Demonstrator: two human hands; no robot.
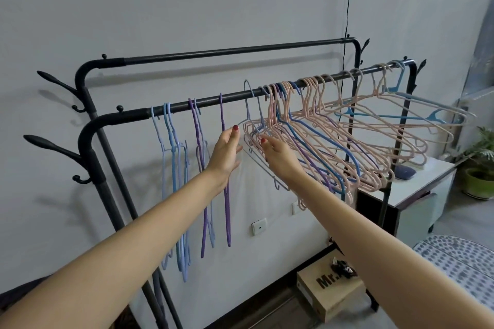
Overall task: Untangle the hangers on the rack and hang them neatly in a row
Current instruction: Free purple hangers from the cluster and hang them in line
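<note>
Black double-rail garment rack (203, 100) against a grey wall; front rail carries all the hangers; at its left end a few already hang straight and spaced: pale blue hangers (173, 168), a purple pair (199, 147), then a single purple hanger (224, 157) hanging edge-on; from mid-rail rightward sits the tangled bunch (347, 141), mostly pink with some blue and purple, bodies swung out sideways and interlocked, hooks crowded on the rail; a light grey-blue hanger (250, 115) sits at the bunch's left edge, hook over the rail; left hand (227, 152) is raised just beside the single purple hanger, fingers straight and relaxed, gripping nothing, fingertips near the left edge of the bunch; right hand (278, 153) reaches into the bunch's left end, fingers curled among the pink and grey-blue wires; cannot tell which wire it actually holds; back rail bare; white cabinet (417, 195) behind the rack's right end; potted plant (481, 165) far right; cardboard box (328, 291) on the floor under the rack; wall socket (259, 226) low on the wall.
</note>
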